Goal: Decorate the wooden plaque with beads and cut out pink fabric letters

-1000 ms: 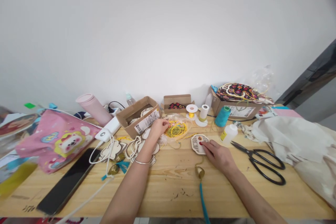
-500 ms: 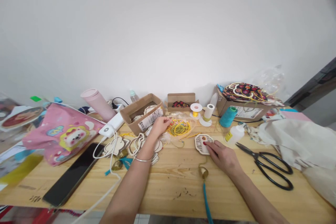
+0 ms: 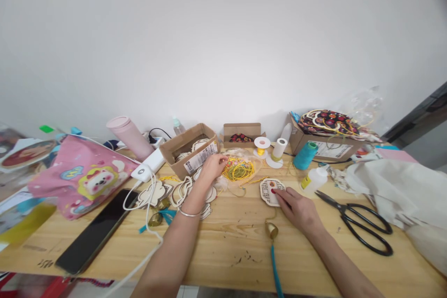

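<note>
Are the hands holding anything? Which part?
The right hand touches the wooden plaque on its right side; whether it grips, or the left hand holds anything, is unclear.

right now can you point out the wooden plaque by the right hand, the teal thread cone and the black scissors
Wooden plaque (image 3: 267, 192): head view, left part of its face.
Teal thread cone (image 3: 305, 156): head view, middle of the wound thread.
Black scissors (image 3: 343, 208): head view, around the pivot.

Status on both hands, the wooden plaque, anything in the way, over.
Left hand at yellow cords, grip unclear. Right hand on plaque. Plaque's right edge covered by that hand; nothing else over it.
</note>
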`<state>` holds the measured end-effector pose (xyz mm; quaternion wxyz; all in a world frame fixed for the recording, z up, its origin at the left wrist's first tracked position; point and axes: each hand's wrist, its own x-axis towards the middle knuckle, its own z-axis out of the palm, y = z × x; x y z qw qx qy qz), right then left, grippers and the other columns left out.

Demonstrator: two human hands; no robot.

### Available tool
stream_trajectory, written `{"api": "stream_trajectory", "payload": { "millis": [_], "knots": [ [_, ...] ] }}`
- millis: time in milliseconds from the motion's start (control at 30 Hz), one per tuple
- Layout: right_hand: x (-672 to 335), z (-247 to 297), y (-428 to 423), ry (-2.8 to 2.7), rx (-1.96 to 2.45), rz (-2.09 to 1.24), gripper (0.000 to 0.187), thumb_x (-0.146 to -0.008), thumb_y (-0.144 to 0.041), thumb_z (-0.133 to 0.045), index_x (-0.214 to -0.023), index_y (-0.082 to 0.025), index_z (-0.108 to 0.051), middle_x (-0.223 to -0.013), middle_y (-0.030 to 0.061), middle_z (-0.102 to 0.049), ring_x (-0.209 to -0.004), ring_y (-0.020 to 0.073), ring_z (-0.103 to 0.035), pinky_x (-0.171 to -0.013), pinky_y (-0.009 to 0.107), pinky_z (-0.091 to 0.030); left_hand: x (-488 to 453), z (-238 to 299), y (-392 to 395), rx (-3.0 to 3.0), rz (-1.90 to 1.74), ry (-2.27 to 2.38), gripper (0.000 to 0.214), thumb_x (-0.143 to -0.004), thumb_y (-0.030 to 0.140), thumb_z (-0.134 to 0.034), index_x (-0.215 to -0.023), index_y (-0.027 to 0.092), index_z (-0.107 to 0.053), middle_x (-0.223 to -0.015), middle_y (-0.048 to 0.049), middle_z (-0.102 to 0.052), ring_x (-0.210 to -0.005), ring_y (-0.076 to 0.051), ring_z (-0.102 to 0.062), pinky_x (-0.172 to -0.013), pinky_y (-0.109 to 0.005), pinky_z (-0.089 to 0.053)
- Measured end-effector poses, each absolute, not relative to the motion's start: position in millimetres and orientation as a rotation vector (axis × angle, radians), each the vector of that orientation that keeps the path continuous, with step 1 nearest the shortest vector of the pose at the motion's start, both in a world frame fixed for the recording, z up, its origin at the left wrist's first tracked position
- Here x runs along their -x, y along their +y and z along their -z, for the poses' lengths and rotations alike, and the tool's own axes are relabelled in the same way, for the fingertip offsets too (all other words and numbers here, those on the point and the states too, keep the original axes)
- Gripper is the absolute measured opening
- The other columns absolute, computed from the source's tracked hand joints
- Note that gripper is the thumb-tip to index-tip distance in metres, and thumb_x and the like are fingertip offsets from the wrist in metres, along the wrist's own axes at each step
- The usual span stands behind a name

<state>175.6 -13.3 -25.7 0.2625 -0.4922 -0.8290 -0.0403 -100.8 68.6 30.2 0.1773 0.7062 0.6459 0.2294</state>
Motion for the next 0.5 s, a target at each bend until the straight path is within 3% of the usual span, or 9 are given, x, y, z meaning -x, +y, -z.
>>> {"api": "stream_trajectory", "payload": {
  "millis": [233, 333, 500],
  "knots": [
    [-175.3, 27.4, -12.8, -2.24, 1.323, 0.115, 0.032, -0.088, -0.029, -0.036, -0.098, -0.02, -0.065, -0.071, 0.0027, -0.063, -0.059, 0.0122, -0.061, -0.049, 0.02, -0.041, 104.1, -29.9, 62.2, -2.067, -0.535, 1.804, 0.026, -0.07, 0.011, -0.048, -0.087, 0.016, -0.068, -0.079, -0.0045, -0.068, -0.066, -0.013, -0.057, -0.064, -0.022, -0.041],
    [-174.5, 26.0, -12.7, -2.238, 1.317, 0.101, 0.032, -0.089, -0.029, -0.036, -0.097, -0.02, -0.065, -0.072, 0.0027, -0.063, -0.06, 0.0121, -0.062, -0.049, 0.02, -0.042, 102.9, -29.8, 60.3, -2.115, -0.47, 1.8, 0.025, -0.07, 0.012, -0.049, -0.082, 0.019, -0.069, -0.085, -0.0041, -0.067, -0.071, -0.014, -0.057, -0.068, -0.023, -0.041],
    [-174.6, 23.4, -12.8, -2.248, 1.346, 0.096, 0.033, -0.089, -0.03, -0.035, -0.098, -0.02, -0.065, -0.071, 0.0029, -0.063, -0.061, 0.0129, -0.062, -0.049, 0.021, -0.042, 101.4, -30.3, 62.1, -2.13, -0.363, 1.832, 0.018, -0.067, 0.016, -0.052, -0.07, 0.019, -0.069, -0.077, -0.0031, -0.066, -0.069, -0.015, -0.055, -0.066, -0.023, -0.04]
  ]
}}
